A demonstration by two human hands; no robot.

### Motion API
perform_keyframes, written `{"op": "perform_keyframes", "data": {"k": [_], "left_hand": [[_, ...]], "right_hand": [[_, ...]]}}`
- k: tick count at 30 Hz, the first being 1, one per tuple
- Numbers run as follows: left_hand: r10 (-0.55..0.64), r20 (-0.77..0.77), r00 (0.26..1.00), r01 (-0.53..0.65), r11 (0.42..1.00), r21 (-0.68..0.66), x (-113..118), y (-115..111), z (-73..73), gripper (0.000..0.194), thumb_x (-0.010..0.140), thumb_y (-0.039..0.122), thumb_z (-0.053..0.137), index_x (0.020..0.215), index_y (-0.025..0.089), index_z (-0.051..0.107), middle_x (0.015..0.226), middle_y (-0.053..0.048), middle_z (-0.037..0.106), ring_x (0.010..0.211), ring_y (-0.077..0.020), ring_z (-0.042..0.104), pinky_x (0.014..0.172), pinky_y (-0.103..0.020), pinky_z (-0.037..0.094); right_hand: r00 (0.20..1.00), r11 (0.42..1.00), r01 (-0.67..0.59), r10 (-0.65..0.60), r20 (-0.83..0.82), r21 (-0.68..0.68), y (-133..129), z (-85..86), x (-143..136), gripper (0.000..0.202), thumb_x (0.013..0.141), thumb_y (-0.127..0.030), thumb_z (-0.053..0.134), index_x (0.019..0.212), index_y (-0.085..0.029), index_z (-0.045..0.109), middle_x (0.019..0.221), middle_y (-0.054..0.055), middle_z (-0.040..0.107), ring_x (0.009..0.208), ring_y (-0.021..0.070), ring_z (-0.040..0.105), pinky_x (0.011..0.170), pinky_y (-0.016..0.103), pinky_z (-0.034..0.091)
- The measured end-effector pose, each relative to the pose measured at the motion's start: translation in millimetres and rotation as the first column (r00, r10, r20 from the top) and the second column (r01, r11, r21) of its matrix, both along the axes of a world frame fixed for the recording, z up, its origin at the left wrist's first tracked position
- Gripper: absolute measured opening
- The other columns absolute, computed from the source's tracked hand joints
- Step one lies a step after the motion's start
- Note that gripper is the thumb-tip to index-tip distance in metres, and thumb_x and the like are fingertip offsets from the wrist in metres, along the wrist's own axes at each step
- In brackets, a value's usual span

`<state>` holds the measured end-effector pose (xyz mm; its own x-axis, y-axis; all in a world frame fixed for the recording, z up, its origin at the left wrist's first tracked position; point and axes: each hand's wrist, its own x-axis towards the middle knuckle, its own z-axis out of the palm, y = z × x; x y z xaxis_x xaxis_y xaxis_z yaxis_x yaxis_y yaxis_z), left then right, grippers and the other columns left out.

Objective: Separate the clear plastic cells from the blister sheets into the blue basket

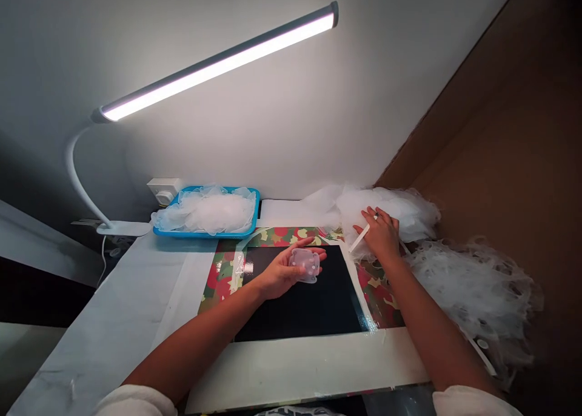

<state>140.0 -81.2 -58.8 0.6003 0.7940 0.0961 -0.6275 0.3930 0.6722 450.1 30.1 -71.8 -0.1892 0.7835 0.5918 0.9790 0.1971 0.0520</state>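
My left hand point(278, 275) is closed around a small translucent piece point(305, 265) with rounded, notched corners and several small dots or holes. It is held over a black panel point(300, 310). Farther right, my right hand point(382, 234) reaches onto a heap of thin, see-through white pieces point(404, 207). A slim white stick-like tool point(359, 239) juts out from between its fingers toward the lower left. Whether these fingers also touch one of the pieces cannot be made out.
A blue tray point(204, 234) piled with similar pieces stands at the back left. Stringy translucent scraps point(477, 288) lie at the right beside a brown board point(513, 161). Overhead hangs a lit lamp point(222, 61). Camouflage-patterned sheeting point(218, 276) and white strips border the black panel.
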Motion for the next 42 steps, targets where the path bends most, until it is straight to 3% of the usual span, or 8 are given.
{"op": "perform_keyframes", "data": {"k": [7,20,27,31,35,38,40,42], "left_hand": [[-0.123,0.005,0.992,0.122,0.987,0.106,9,-19,17.5,0.076,0.081,0.008,0.069,0.147,0.025,0.035,0.148,-0.019,0.043,0.136,-0.0336,0.04,0.109,-0.052,0.035],[-0.123,-0.012,0.992,0.124,0.987,0.104,10,-17,13.9,0.074,0.081,0.004,0.063,0.146,0.027,0.038,0.155,-0.013,0.032,0.143,-0.0316,0.029,0.113,-0.051,0.029],[-0.098,0.06,0.993,0.097,0.995,0.013,7,-10,6.2,0.09,0.062,-0.004,0.058,0.145,0.025,0.04,0.154,-0.012,0.034,0.145,-0.032,0.022,0.114,-0.05,0.027],[-0.066,0.15,0.986,0.087,0.987,-0.137,3,-7,8.3,0.076,0.073,0.006,0.056,0.146,0.02,0.037,0.147,-0.017,0.043,0.14,-0.0343,0.034,0.112,-0.054,0.027],[0.023,0.159,0.987,0.021,0.963,-0.268,2,-3,11.4,0.055,0.089,0.021,0.052,0.143,0.016,0.04,0.14,-0.019,0.051,0.133,-0.0327,0.045,0.112,-0.048,0.03],[0.041,0.178,0.983,0.017,0.95,-0.312,2,-1,12.6,0.05,0.094,0.036,0.049,0.139,0.015,0.043,0.136,-0.02,0.054,0.131,-0.0326,0.048,0.11,-0.049,0.033],[0.04,0.197,0.98,0.025,0.949,-0.315,2,-1,13.1,0.05,0.095,0.042,0.046,0.138,0.015,0.044,0.134,-0.02,0.055,0.13,-0.0325,0.049,0.108,-0.05,0.034],[0.036,0.218,0.975,0.034,0.95,-0.311,2,-2,13.7,0.051,0.096,0.046,0.043,0.137,0.016,0.044,0.135,-0.02,0.055,0.13,-0.0322,0.049,0.108,-0.052,0.034]], "right_hand": [[0.999,1.0,-0.003,0.003,-0.043,-0.015,-3,-1.3,-5,0.044,0.09,-0.041,0.052,0.126,-0.016,0.058,0.132,0.018,0.059,0.128,0.0355,0.042,0.096,0.049,0.029],[0.997,1.0,-0.022,0.021,-0.076,-0.004,0,-8.8,-1,0.036,0.092,-0.033,0.051,0.124,-0.019,0.06,0.132,0.017,0.058,0.126,0.0352,0.042,0.096,0.049,0.029],[0.993,0.999,-0.041,0.042,-0.111,0.017,3,-6.0,1,0.029,0.096,-0.036,0.047,0.113,-0.021,0.065,0.123,0.015,0.064,0.12,0.033,0.045,0.093,0.046,0.028],[0.988,0.999,-0.034,0.036,-0.15,0.02,2,-2.0,-3,0.03,0.096,-0.038,0.046,0.11,-0.021,0.067,0.119,0.015,0.067,0.118,0.0323,0.048,0.093,0.046,0.029],[0.978,1.0,-0.006,0.008,-0.206,0.009,2,4.2,-7,0.035,0.096,-0.039,0.042,0.107,-0.019,0.068,0.112,0.016,0.069,0.114,0.0326,0.051,0.091,0.046,0.032],[0.957,0.999,0.049,-0.049,-0.287,-0.006,6,15.1,-4,0.041,0.095,-0.042,0.039,0.101,-0.016,0.07,0.096,0.018,0.07,0.095,0.0312,0.057,0.082,0.043,0.036],[0.911,0.995,0.095,-0.09,-0.403,-0.009,11,25.8,3,0.046,0.094,-0.046,0.037,0.091,-0.014,0.07,0.08,0.015,0.068,0.076,0.0263,0.055,0.072,0.038,0.037],[0.804,0.994,0.107,-0.075,-0.589,0.02,21,38.4,12,0.047,0.092,-0.049,0.04,0.081,-0.013,0.067,0.066,0.009,0.061,0.064,0.0207,0.049,0.064,0.034,0.035]]}}
